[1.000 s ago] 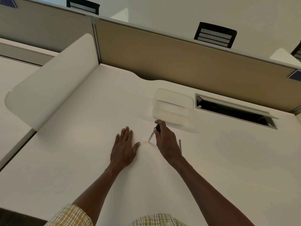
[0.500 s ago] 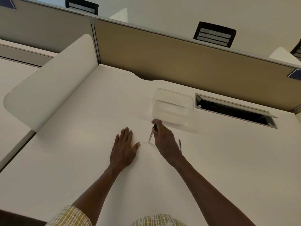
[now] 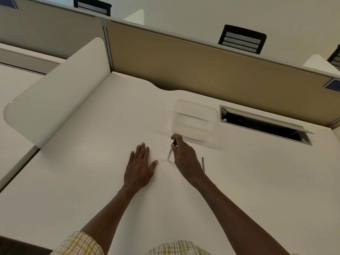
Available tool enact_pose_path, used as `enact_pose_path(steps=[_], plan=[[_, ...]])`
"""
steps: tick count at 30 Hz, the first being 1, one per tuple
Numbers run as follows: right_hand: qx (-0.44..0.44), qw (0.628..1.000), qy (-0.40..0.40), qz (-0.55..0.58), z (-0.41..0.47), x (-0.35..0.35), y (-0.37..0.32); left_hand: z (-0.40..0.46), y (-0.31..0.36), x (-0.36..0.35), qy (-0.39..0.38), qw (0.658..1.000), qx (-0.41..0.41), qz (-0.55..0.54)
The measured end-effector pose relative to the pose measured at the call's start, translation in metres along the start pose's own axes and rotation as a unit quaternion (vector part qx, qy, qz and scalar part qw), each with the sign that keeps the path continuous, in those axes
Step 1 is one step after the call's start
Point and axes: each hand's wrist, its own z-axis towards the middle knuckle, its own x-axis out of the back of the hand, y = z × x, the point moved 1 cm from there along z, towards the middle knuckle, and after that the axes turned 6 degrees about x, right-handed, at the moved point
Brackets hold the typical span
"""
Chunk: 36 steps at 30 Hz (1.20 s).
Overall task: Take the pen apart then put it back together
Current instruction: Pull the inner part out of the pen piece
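Note:
My right hand (image 3: 184, 157) pinches a slim pen part (image 3: 170, 153), clear with a dark upper end, tilted with its lower tip touching the white desk (image 3: 92, 172). A thin grey rod (image 3: 203, 165), another pen piece, lies flat on the desk just right of my right wrist. My left hand (image 3: 139, 166) rests flat on the desk, fingers straight, a short way left of the held part and holding nothing.
A clear plastic container (image 3: 195, 120) stands just beyond my right hand. An open cable slot (image 3: 265, 126) cuts into the desk at the back right. A tan partition (image 3: 202, 67) closes the back, and a white curved divider (image 3: 55, 92) rises at the left.
My right hand has shifted slightly away from me, toward the container, with the pen part in it. The left hand and the grey rod stay where they were.

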Motion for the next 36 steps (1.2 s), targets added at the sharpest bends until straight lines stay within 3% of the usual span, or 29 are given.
enact_pose_path(steps=[17,19,23,36], plan=[[0.009,0.985,0.166,0.046,0.023,0.036,-0.013,0.0,0.0,0.0,0.0,1.0,-0.001,-0.012],[0.014,0.991,0.131,0.036,0.019,0.029,-0.012,0.0,0.0,-0.001,-0.001,1.0,0.0,-0.011],[0.018,0.999,-0.018,0.023,0.002,0.007,-0.004,0.0,0.0,0.0,0.004,1.0,-0.004,-0.002],[0.0,1.0,-0.022,0.011,0.003,0.003,0.001,0.0,0.001,0.0,0.006,1.0,-0.004,-0.004]])
